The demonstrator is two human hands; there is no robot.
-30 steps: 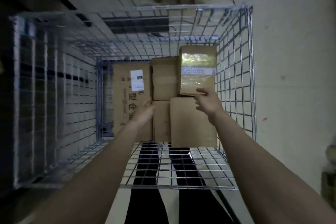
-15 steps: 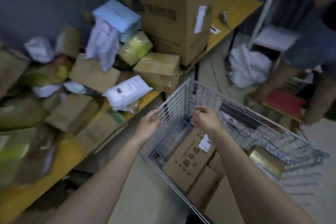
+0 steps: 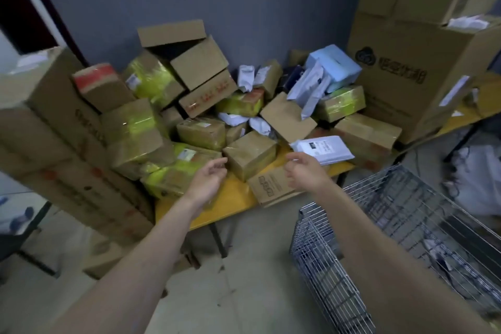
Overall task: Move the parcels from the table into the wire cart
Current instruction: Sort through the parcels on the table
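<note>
A yellow table (image 3: 233,199) carries a heap of parcels: brown cartons, boxes wrapped in yellow tape, white mailer bags and a light blue box (image 3: 334,65). A small brown box (image 3: 250,153) sits near the front edge. My left hand (image 3: 208,180) hovers open just left of it, and my right hand (image 3: 305,171) hovers open to its right, over a flat brown carton (image 3: 271,188). Neither hand touches a parcel. A white mailer (image 3: 324,148) lies just beyond my right hand. The wire cart (image 3: 325,274) stands at lower right, under my right forearm.
Tall brown cartons (image 3: 67,144) lean at the left of the table. A large printed carton (image 3: 414,81) stands at the right end. A grey wall backs the heap. White bags (image 3: 477,179) lie on the floor at far right, beyond the cart.
My view has swung from inside the cart to the table. Both hands left the boxes in the cart, rose past its rim and now reach over the table's front edge.
</note>
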